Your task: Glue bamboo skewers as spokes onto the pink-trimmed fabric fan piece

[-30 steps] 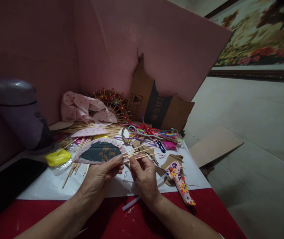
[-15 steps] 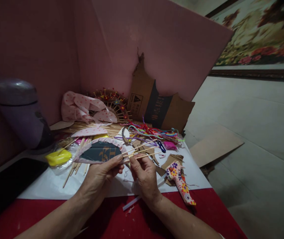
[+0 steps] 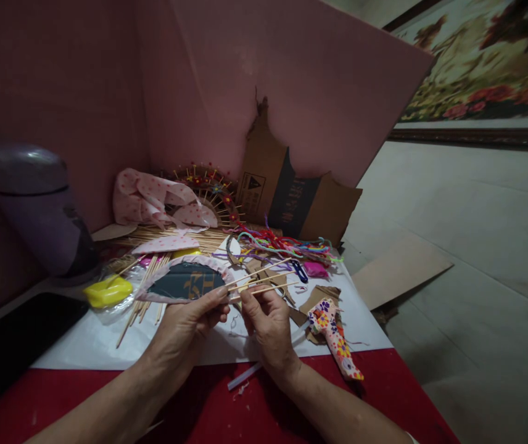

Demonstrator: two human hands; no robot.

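The fabric-edged panel, dark in its middle with gold-coloured lettering and a pale gathered rim, lies toward the near middle of the scene, its right end at the fingertips of the left hand. That hand pinches the end between thumb and fingers, just where several thin sticks fan out to the right and slightly away. The right hand, just beside it, pinches the near part of these sticks between thumb and bent fingers; I cannot tell whether its fingertips also touch the panel. Under the work is a white sheet over a red tabletop. Beyond the panel, loose wooden sticks lie near a crumpled pink dotted cloth, with an arch set with coloured beads just right of it. Farther right, a torn piece of cardboard leans on the pink wall behind a tangle of bright cords. To the left stand a purple bottle and, nearer, a yellow packet beside a black flat object. Near right, a flower-patterned cloth shape rests partly on scraps of cardboard.
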